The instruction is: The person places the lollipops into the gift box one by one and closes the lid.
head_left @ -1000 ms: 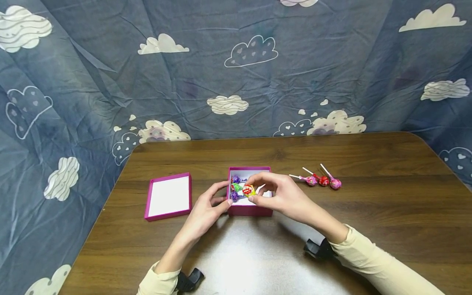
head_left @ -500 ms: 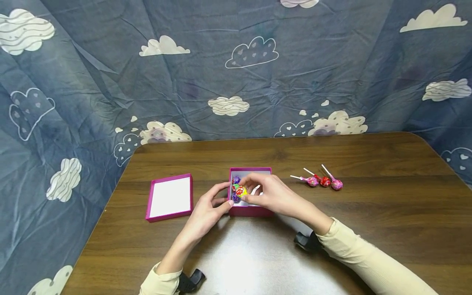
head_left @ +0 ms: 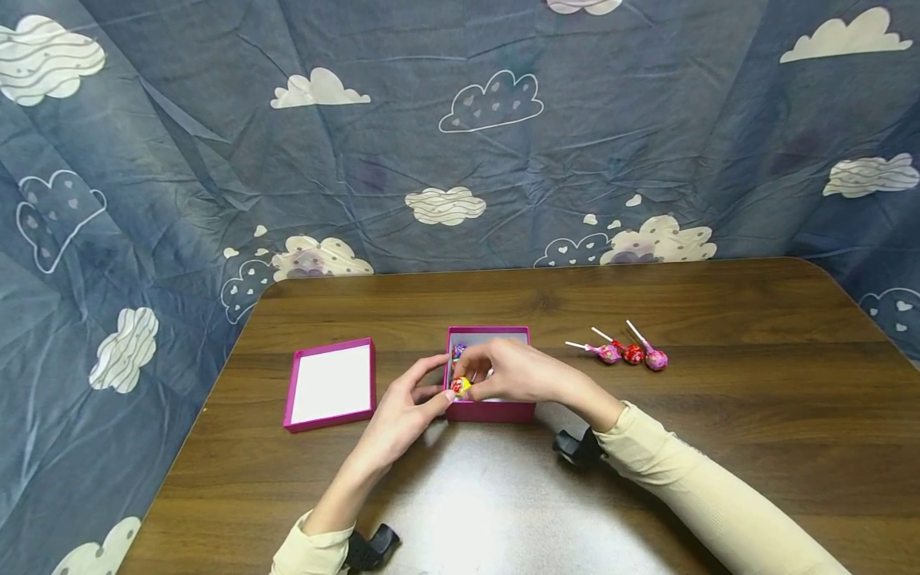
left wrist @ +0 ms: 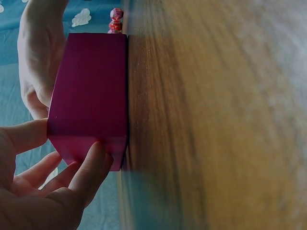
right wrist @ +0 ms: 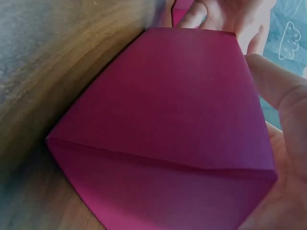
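Observation:
A magenta box (head_left: 490,411) with a pale inside stands uncovered on the table. My right hand (head_left: 513,371) reaches into it and pinches a lollipop (head_left: 460,387) in a red and yellow wrapper, low at the front left corner. Behind it a purple lollipop (head_left: 458,350) shows beside the left wall; the hand covers most of the inside. Against the box's left side rests my left hand (head_left: 402,411), fairly straight fingers on the wall and thumb at the front corner of the rim. The box's outer walls (right wrist: 163,100) hide the lollipop in the right wrist view.
A magenta lid (head_left: 331,383) with a white inside lies left of the box. To the right lie a pink lollipop (head_left: 608,353), a red lollipop (head_left: 633,354) and another pink lollipop (head_left: 656,359). A cloud-patterned cloth (head_left: 388,160) hangs behind the wooden table (head_left: 719,383).
My right hand has carried the red and yellow lollipop left and down toward the box's front left corner, covering the green lollipop seen before. The left hand stays at the box.

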Demonstrator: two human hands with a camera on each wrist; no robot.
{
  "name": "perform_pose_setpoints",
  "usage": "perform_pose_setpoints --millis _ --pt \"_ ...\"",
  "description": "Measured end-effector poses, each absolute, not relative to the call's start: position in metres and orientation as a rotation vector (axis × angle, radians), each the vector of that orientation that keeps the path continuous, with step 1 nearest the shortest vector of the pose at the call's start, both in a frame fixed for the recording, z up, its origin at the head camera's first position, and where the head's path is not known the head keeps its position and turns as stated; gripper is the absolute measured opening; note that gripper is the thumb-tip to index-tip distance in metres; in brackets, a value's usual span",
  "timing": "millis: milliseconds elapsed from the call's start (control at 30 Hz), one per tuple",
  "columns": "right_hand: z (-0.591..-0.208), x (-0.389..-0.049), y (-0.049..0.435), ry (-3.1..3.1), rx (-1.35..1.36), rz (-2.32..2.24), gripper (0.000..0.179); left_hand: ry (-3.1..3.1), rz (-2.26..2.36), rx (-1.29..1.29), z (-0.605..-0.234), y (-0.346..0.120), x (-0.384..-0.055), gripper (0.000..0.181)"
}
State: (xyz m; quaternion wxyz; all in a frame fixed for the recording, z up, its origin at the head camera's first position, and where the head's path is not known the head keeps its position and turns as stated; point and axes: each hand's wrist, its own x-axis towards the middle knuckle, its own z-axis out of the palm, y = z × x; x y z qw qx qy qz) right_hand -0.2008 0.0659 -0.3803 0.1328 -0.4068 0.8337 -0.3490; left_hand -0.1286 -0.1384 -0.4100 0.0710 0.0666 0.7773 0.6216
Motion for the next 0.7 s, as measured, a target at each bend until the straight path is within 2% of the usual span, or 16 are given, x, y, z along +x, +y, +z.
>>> perform_pose_setpoints --millis 500,700 --pt "-0.3874 -0.2048 0.056 2.456 -1.219 -0.828 0.014 2.357 1.84 0.186 -0.4113 -0.1392 -0.1302 0.051" --pt "-0.3898 -0.2057 0.0561 2.475 -1.249 -0.805 0.02 2.353 1.852 0.2 -0.4114 -0.1387 -0.1304 0.051"
